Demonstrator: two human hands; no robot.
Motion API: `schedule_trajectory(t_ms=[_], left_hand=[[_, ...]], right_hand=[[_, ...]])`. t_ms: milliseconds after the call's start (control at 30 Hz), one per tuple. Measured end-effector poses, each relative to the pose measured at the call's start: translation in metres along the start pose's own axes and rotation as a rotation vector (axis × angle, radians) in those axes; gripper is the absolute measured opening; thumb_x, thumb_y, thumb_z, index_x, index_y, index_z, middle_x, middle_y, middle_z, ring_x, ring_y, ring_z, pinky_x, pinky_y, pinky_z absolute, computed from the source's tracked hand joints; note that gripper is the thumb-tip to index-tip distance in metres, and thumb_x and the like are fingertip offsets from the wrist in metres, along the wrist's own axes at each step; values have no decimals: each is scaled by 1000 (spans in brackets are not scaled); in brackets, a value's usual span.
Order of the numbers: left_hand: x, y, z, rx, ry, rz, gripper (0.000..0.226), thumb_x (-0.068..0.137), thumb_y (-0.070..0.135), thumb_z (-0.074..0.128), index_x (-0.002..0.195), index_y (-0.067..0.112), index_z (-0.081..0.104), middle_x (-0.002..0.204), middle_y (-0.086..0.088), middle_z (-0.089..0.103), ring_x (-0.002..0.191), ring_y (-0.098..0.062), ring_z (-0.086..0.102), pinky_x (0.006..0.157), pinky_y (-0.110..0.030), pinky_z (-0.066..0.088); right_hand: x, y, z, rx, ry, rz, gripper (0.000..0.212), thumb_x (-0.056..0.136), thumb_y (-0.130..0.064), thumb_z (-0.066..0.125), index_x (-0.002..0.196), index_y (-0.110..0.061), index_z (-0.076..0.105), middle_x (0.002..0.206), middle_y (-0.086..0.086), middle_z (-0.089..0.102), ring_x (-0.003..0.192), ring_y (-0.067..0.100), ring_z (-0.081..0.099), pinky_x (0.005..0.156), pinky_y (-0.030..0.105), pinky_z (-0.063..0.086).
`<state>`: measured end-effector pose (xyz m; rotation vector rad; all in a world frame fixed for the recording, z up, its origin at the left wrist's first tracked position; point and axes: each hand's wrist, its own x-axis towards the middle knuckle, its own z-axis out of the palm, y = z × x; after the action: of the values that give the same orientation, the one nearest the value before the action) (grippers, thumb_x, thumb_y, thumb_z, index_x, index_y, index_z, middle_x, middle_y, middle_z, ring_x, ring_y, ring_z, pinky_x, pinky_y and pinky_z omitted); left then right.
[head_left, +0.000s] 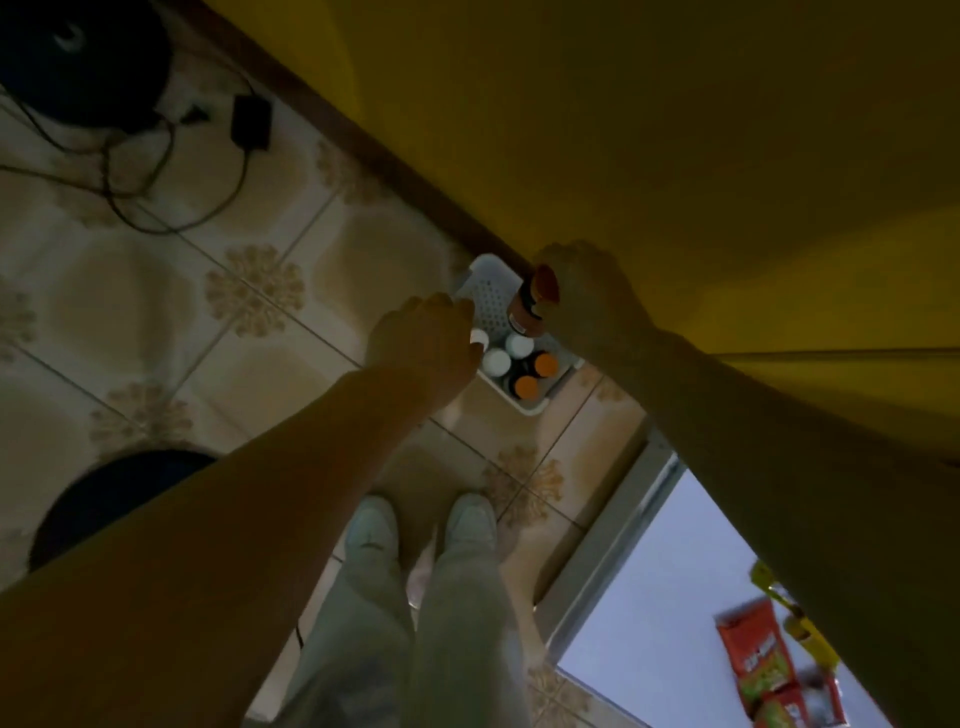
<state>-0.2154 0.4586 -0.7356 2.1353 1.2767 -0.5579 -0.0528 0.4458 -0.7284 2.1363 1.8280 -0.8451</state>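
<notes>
Both forearms are stretched down past pale trousers and shoes to a basket on the floor. One brown bottle is clasped by the right hand, fingers curled round it, over the basket's bare half. Just nearer than that grip, five bottles are stood inside: three white-capped, two orange-capped. The left hand is laid over one white cap; whether it is gripped cannot be told. Filling is judged to be about half done, with the held bottle left to be set down.
</notes>
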Motion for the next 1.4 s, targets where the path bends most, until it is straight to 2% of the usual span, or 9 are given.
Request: schedule_trajectory(t_ms=[100, 133, 200, 333, 400, 500, 833, 1100, 1400], left_hand=[[26, -12, 54, 7, -43, 5, 42, 97, 34, 42, 132, 12, 41, 128, -11, 48, 117, -28, 47, 91, -37, 41], [35, -16, 69, 21, -56, 6, 42, 98, 34, 42, 133, 12, 40, 128, -11, 48, 116, -29, 47, 90, -36, 41], [52, -25, 95, 46, -56, 21, 42, 98, 35, 41, 133, 12, 40, 127, -11, 49, 115, -29, 47, 88, -37, 41], [87, -40, 138, 76, -57, 16, 38, 98, 35, 39, 129, 13, 42, 123, -10, 49, 114, -28, 47, 85, -37, 41], [103, -47, 155, 75, -42, 22, 39, 98, 35, 39, 129, 12, 42, 124, -10, 49, 115, -29, 47, 85, -38, 41], [121, -56, 173, 68, -12, 37, 40, 98, 35, 40, 130, 12, 42, 124, -11, 49, 115, -28, 46, 85, -37, 40], [146, -72, 203, 110, 58, 78, 41, 97, 32, 42, 132, 10, 43, 125, -13, 49, 115, -30, 47, 86, -39, 42], [93, -71, 138, 132, 112, 80, 39, 97, 32, 43, 131, 12, 43, 120, -12, 50, 111, -29, 48, 72, -31, 31], [-35, -56, -83, 198, 314, 13, 37, 97, 30, 44, 128, 10, 46, 118, -15, 52, 107, -33, 52, 72, -36, 41]], right_hand=[[29, 19, 69, 89, 36, 19, 15, 98, -13, 45, 100, -24, 56, 97, 9, 53, 94, 33, 47, 84, 41, 33], [44, 27, 90, 104, 68, 59, 30, 98, -12, 44, 78, -33, 42, 76, 0, 41, 79, 29, 39, 75, 37, 27], [67, 35, 121, 154, 79, 91, 46, 98, -10, 45, 67, -32, 19, 66, -5, 15, 76, 24, 24, 75, 31, 17], [107, 41, 169, 138, 59, 89, 8, 98, -15, 50, 97, -23, 52, 93, 8, 48, 99, 33, 42, 88, 35, 33], [124, 43, 188, 109, 16, 112, 9, 97, -14, 50, 92, -21, 51, 95, 11, 48, 101, 34, 43, 88, 36, 32], [140, 45, 217, 70, 12, 151, 38, 96, -15, 54, 132, -9, 45, 136, 20, 43, 127, 37, 39, 105, 45, 33], [159, 57, 261, 46, 70, 111, 49, 94, -24, 56, 138, -9, 42, 136, 19, 46, 125, 33, 43, 106, 39, 33], [117, 23, 170, -1, 110, 85, 50, 95, -22, 53, 140, -6, 38, 138, 22, 42, 126, 36, 41, 103, 44, 36], [11, -77, -61, -58, 184, -82, 49, 97, -28, 52, 138, -6, 38, 137, 20, 41, 126, 36, 38, 103, 45, 34]])
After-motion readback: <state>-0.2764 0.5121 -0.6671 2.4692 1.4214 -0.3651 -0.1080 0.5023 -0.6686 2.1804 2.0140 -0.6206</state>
